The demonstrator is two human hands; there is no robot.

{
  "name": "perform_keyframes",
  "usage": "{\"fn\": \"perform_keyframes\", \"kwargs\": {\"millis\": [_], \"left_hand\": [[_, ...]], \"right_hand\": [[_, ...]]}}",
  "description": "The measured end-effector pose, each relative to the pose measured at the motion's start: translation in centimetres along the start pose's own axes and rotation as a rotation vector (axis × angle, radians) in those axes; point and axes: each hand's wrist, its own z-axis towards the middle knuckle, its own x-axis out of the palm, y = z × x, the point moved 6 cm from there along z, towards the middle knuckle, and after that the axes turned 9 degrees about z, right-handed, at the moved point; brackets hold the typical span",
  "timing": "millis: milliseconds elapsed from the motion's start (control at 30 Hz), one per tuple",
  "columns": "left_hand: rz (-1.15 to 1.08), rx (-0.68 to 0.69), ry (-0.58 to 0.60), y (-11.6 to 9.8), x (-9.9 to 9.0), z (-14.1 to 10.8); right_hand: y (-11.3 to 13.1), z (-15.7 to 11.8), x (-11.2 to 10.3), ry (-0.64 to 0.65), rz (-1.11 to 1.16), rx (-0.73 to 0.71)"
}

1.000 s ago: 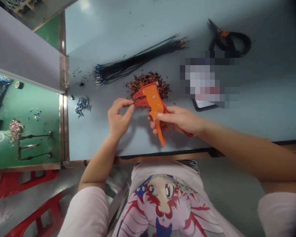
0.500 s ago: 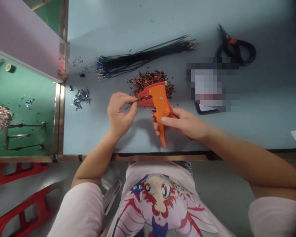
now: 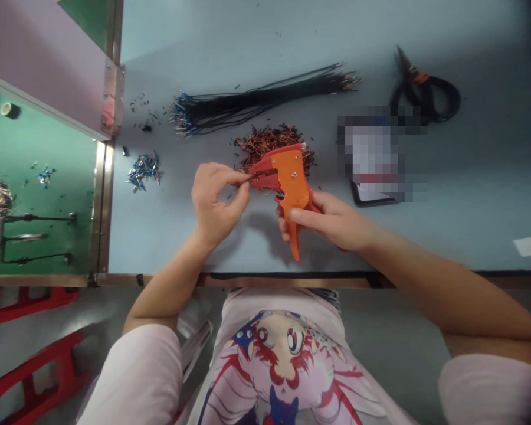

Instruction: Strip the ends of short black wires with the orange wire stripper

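My right hand [image 3: 327, 219] is closed round the handles of an orange and red wire stripper [image 3: 291, 177], thumb on the orange handle. My left hand [image 3: 219, 198] pinches a thin, dark copper-coloured wire [image 3: 262, 175] between thumb and fingertips. The wire runs into the mouth of the stripper; its exact end is hidden there. Behind the tool lies a heap of copper and black wire scraps [image 3: 269, 141], partly covered by it. Farther back, a bundle of black wires [image 3: 265, 99] has blue terminals at its left end and bare copper at its right.
Loose blue terminals [image 3: 144, 171] lie at the left of the table. Black-handled scissors [image 3: 425, 88] and a pixelated dark-edged object [image 3: 374, 159] are on the right. A pink panel [image 3: 48, 65] and metal-edged green surface [image 3: 39, 141] border the left. Red stools [image 3: 39, 372] stand below.
The view has shifted slightly, moving the table's contents a little in the picture. Both hands keep nearly the same pose, with the wire still at the stripper's mouth.
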Motion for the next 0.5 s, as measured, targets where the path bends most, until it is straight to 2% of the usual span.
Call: {"fn": "perform_keyframes", "kwargs": {"millis": [367, 500], "left_hand": [[-0.004, 0.021, -0.002, -0.12, -0.21, -0.01], [0.011, 0.000, 0.036, 0.05, -0.09, 0.05]], "right_hand": [[-0.05, 0.00, 0.10, 0.037, -0.085, -0.014], [-0.08, -0.01, -0.03, 0.038, -0.096, -0.010]]}}
